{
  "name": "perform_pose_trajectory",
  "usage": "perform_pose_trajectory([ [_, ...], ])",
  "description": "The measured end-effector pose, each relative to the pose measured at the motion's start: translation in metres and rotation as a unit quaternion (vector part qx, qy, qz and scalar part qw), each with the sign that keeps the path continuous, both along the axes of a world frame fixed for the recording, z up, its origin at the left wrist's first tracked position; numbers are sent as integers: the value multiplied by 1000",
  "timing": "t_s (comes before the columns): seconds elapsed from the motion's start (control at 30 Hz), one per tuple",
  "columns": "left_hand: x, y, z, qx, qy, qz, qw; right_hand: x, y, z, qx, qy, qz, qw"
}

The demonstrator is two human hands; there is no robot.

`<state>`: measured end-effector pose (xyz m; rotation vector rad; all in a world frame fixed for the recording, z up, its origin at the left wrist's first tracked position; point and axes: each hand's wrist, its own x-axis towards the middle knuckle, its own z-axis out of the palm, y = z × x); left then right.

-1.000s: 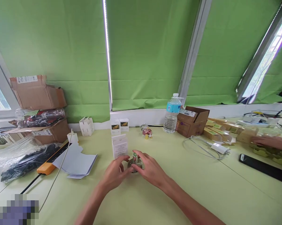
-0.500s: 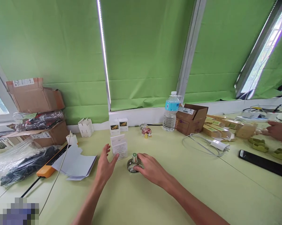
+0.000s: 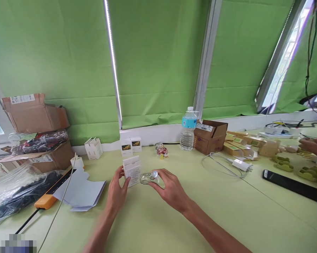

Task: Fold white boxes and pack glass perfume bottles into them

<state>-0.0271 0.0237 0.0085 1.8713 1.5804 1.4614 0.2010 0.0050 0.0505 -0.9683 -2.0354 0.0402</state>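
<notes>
My right hand (image 3: 170, 189) grips a small clear glass bottle with a silver cap (image 3: 149, 177), holding it just above the pale green table (image 3: 227, 211). To its left, my left hand (image 3: 116, 189) has its fingers round the side of a small upright white box (image 3: 132, 170). The bottle sits right beside the box, nearly touching it. Both forearms reach in from the bottom edge of the view.
Two small printed boxes (image 3: 131, 145), a pink-topped bottle (image 3: 160, 151), a water bottle (image 3: 187, 129) and a cardboard box (image 3: 211, 136) stand behind. White paper (image 3: 80, 191), an orange tool (image 3: 46, 200) and bags lie left. A charger cable (image 3: 227, 163), black bar (image 3: 295, 188) and another person's hand (image 3: 315, 147) are right.
My left hand let go of the bottle, moved left and took hold of the white box. My right hand lifted the bottle towards the box. The view shifted slightly.
</notes>
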Motion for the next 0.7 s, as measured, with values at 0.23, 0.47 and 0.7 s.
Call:
perform_pose_trajectory([
  [0.23, 7, -13, 2, 32, 126, -35, 991, 6, -4, 9, 98, 94, 19, 991],
  [0.47, 13, -23, 6, 41, 169, -48, 984, 14, -3, 15, 130, 110, 6, 985],
  [0.7, 11, -21, 6, -3, 113, -55, 992, 16, -2, 12, 143, 49, 42, 988],
])
